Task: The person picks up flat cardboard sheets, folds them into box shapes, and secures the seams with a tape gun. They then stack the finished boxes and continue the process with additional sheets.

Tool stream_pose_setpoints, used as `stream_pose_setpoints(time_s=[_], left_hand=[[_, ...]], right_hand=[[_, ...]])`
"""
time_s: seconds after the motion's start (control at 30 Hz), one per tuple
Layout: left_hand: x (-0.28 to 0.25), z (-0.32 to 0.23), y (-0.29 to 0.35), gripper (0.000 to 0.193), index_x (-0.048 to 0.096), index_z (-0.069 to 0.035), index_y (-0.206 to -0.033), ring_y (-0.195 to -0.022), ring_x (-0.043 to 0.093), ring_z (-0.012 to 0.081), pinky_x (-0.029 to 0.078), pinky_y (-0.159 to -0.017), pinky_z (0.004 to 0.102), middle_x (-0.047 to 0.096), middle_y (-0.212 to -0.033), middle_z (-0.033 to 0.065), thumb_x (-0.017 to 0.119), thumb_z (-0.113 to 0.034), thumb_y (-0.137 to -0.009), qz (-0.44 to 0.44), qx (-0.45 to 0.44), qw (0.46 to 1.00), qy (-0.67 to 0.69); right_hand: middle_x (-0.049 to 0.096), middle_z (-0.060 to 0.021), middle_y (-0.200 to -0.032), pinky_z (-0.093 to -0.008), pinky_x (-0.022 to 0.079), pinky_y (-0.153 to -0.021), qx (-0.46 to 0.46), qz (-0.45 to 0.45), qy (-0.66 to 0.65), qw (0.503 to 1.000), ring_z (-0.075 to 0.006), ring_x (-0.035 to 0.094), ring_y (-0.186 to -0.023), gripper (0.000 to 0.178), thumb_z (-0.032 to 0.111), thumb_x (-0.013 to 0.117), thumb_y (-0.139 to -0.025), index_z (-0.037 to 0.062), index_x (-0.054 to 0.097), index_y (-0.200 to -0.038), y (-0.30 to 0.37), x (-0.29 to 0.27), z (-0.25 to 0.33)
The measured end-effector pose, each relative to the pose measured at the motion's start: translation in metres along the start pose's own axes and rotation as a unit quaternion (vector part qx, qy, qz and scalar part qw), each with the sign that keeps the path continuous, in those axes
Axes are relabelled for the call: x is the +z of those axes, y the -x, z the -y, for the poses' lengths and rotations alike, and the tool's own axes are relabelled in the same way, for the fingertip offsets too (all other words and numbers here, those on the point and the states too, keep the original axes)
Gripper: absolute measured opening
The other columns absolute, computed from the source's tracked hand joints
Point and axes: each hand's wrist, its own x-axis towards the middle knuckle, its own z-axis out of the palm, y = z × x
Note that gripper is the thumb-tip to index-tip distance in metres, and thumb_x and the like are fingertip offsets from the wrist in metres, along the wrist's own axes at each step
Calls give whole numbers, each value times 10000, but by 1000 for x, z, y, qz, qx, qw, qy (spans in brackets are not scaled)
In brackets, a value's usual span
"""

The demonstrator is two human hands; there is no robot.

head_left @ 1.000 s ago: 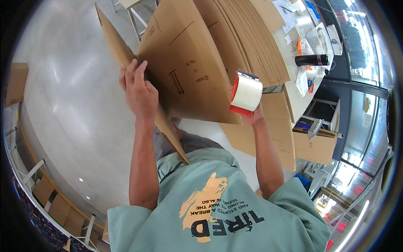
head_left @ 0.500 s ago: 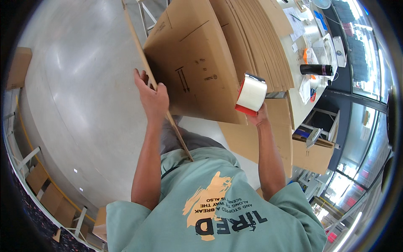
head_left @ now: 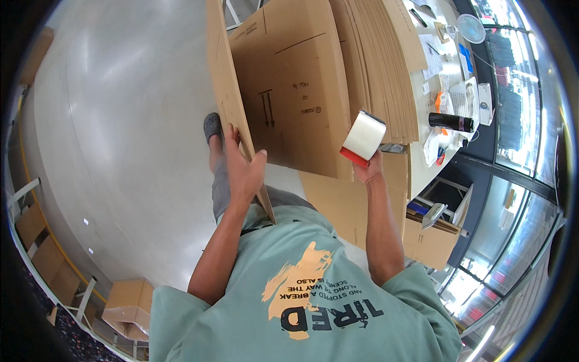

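Observation:
My left hand (head_left: pixel 246 175) grips the edge of a tall flattened cardboard sheet (head_left: pixel 226 78), fingers on its left face and thumb on the right. The sheet stands nearly edge-on, its near end against my shirt. In my right hand (head_left: pixel 372 171) is a tape dispenser (head_left: pixel 364 136) with a wide pale roll and a red part at its lower edge. My right fingers are mostly hidden behind it. Just left of the dispenser stands a large brown cardboard panel (head_left: pixel 295 66) with printed marks and arrows, leaning by the stack of flattened cartons (head_left: pixel 386 78).
A white table (head_left: pixel 416 175) on the right bears papers, a black cylindrical bottle (head_left: pixel 450 122), a white basket (head_left: pixel 461 90) and a small fan (head_left: pixel 470 28). Below it sits an open carton (head_left: pixel 429 241). Another box (head_left: pixel 129 301) lies at lower left, by a rack (head_left: pixel 84 301).
The held cardboard sheet has swung so more of its left face shows, and my left hand has moved right and lower in view. A shoe now shows beside it. My right hand still holds the dispenser.

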Motion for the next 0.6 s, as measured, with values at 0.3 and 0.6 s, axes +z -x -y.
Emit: stream_pose_setpoints(time_s=[0.3,0.6], left_hand=[[-5,-2,0,875,225,66,-1578,-1429,445,357,405,-1151,427,417,-1552,241,690,-78,-850,-7,23,1000,-7],[-4,-9,0,873,226,38,-1587,-1457,404,363,397,-1156,430,372,-1566,256,699,-89,-864,-1,-2,1000,-14]], right_hand=[[682,-110,-1269,-407,555,-1019,-12,-22,33,999,-248,675,-1144,326,199,478,-1048,32,600,-1301,-2,3,2],[644,-145,-1333,-438,526,-1063,-20,-41,46,998,-281,644,-1201,368,178,438,-1056,13,554,-1364,0,10,5]])
